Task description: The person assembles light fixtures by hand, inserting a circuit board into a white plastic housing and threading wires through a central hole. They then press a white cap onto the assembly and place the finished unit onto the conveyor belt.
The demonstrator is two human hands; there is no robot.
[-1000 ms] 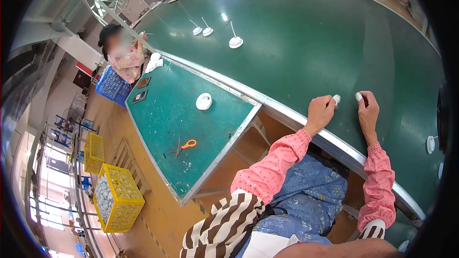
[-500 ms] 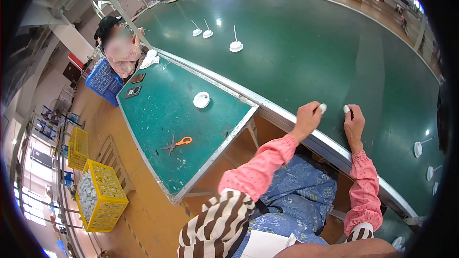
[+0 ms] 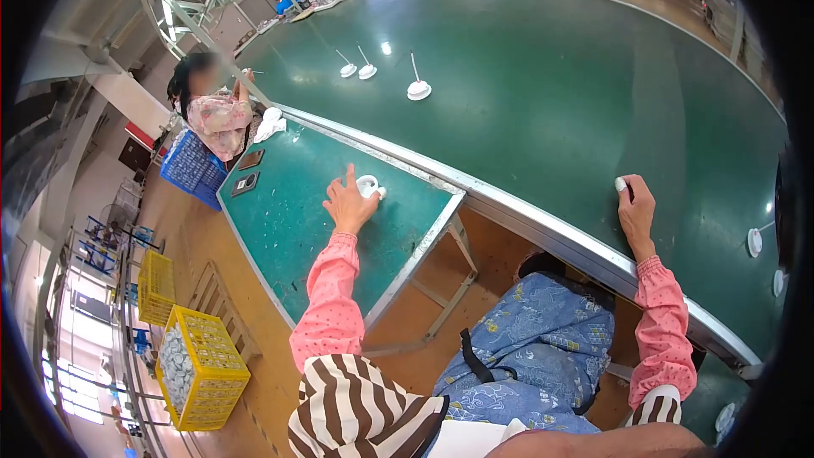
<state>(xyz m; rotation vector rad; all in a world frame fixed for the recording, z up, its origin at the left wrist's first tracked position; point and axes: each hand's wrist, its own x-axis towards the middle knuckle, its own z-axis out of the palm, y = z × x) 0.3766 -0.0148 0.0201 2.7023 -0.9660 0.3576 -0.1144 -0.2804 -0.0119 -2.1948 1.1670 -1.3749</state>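
My left hand reaches over the small green side table, fingers spread, beside a small white round dish. Its white-capped thumb lies right at the dish's near rim. Above the large green surface, my right hand is closed with its fingers curled. A white cover sits on one of its fingertips, and a dark spot shows between the fingers; I cannot tell what it is. The orange-handled scissors are hidden behind my left arm.
White round pieces with upright stems stand on the large surface, with others at the right. Two dark flat objects and a white cloth lie on the side table. A person sits beyond. Yellow crates stand on the floor.
My left hand has swung left from the large surface to the dish on the side table, and its fingers have spread. My right hand stays closed in nearly the same place.
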